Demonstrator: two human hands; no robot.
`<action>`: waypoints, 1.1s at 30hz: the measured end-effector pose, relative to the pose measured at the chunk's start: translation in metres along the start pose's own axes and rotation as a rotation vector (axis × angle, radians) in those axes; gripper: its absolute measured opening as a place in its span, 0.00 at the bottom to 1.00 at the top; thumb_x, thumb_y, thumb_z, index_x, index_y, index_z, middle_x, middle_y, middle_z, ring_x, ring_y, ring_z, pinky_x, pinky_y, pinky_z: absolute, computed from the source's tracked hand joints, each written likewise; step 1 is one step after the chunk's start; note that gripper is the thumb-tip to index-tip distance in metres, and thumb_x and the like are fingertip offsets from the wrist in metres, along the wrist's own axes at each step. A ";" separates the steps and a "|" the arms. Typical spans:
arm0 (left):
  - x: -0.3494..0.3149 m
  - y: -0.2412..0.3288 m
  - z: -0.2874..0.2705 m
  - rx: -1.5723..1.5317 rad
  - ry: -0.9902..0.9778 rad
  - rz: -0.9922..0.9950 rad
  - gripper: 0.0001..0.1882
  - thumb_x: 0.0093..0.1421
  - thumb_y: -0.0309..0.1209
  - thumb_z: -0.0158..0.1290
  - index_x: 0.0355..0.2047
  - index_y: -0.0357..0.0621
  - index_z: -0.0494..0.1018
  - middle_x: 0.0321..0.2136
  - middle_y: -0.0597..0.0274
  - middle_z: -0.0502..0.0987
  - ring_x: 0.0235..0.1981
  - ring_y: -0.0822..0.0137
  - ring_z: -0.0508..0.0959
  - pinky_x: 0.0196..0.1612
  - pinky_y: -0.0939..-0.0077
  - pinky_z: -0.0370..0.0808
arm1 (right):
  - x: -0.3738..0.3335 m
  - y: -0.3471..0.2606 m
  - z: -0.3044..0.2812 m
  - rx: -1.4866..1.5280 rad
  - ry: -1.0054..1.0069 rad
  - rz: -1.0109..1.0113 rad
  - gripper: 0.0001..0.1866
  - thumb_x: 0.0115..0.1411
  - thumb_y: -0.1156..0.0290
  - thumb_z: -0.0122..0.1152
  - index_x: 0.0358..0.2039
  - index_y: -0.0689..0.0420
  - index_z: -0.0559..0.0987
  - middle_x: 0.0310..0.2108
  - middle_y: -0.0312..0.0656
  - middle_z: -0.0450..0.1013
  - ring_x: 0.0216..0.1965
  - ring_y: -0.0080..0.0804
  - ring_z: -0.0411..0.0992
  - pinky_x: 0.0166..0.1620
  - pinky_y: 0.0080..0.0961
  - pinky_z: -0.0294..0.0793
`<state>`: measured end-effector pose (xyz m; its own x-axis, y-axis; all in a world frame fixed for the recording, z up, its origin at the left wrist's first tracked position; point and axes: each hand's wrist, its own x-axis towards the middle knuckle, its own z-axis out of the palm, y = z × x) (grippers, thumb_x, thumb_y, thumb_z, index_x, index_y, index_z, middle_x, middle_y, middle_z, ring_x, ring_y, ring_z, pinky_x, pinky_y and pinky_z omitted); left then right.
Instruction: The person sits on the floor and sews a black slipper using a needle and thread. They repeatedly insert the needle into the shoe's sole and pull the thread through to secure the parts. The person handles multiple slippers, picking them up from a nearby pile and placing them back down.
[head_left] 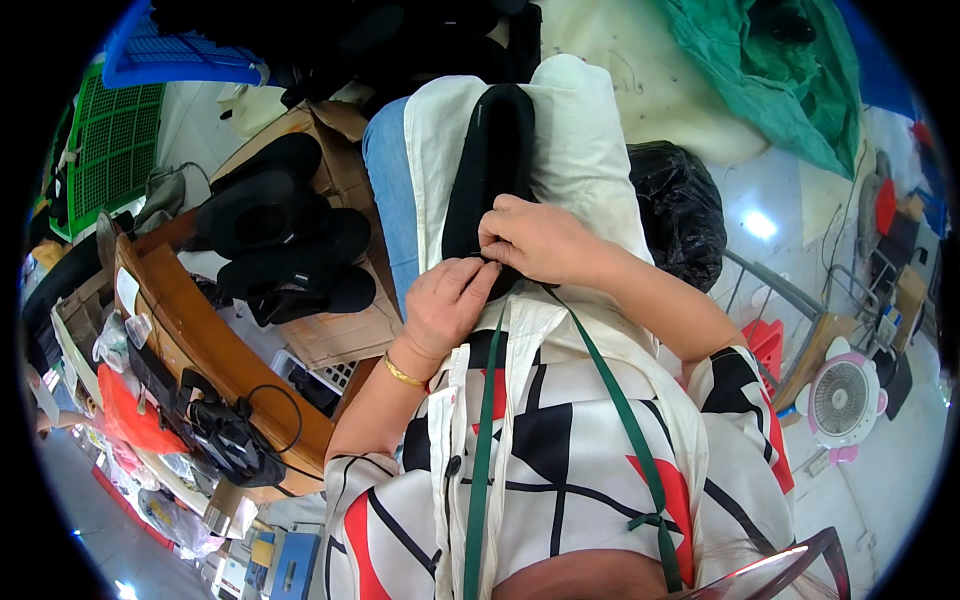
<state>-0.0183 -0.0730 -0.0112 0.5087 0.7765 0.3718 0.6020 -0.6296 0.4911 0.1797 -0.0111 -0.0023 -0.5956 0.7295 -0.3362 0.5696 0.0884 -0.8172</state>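
A black soft cloth shoe (461,205) lies lengthwise on my lap, on a white apron (585,150), its long opening facing up. My left hand (447,305) is closed, thumb and fingers pinching the near end of the shoe from the left. From the right, my right hand (530,240) comes over the same end, its fingers pressed together almost at the left fingertips. Whatever sits between the right fingertips is too small to make out. Several similar black shoes (265,215) lie piled to my left.
A brown cardboard box (350,325) stands beside the pile, near a curved wooden table edge (215,345). Blue (185,55) and green crates (115,140) are at the far left. To the right are a black plastic bag (680,215), a green sack (775,75) and a small fan (842,397).
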 end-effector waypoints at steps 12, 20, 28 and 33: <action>0.011 -0.001 -0.002 -0.149 -0.064 -0.186 0.17 0.45 0.22 0.65 0.36 0.45 0.76 0.29 0.60 0.77 0.28 0.58 0.78 0.28 0.67 0.76 | -0.006 0.002 -0.031 1.155 0.197 0.246 0.10 0.72 0.62 0.50 0.38 0.55 0.70 0.22 0.34 0.71 0.20 0.21 0.72 0.25 0.16 0.72; 0.018 0.000 -0.006 -0.190 -0.167 -0.262 0.13 0.49 0.23 0.64 0.36 0.44 0.76 0.30 0.58 0.77 0.29 0.57 0.79 0.30 0.68 0.76 | -0.028 0.025 -0.098 1.371 0.870 -0.377 0.04 0.69 0.73 0.51 0.37 0.59 0.72 0.22 0.34 0.70 0.24 0.24 0.69 0.48 0.36 0.79; 0.024 0.002 -0.008 -0.195 -0.179 -0.305 0.11 0.51 0.24 0.64 0.35 0.43 0.76 0.31 0.58 0.79 0.31 0.56 0.78 0.33 0.66 0.76 | -0.034 0.004 -0.023 0.649 0.118 0.264 0.07 0.68 0.69 0.55 0.41 0.57 0.77 0.25 0.30 0.72 0.26 0.17 0.71 0.30 0.16 0.71; 0.016 0.004 -0.006 -0.174 -0.127 -0.337 0.11 0.50 0.22 0.64 0.34 0.41 0.76 0.30 0.58 0.79 0.30 0.56 0.77 0.33 0.68 0.74 | -0.042 0.013 0.009 0.153 0.175 -0.019 0.07 0.61 0.72 0.58 0.39 0.57 0.78 0.29 0.48 0.77 0.28 0.47 0.76 0.32 0.31 0.75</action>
<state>-0.0116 -0.0630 0.0008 0.3789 0.9226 0.0726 0.6404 -0.3180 0.6991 0.2068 -0.0465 -0.0026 -0.4906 0.8363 -0.2447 0.4586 0.0090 -0.8886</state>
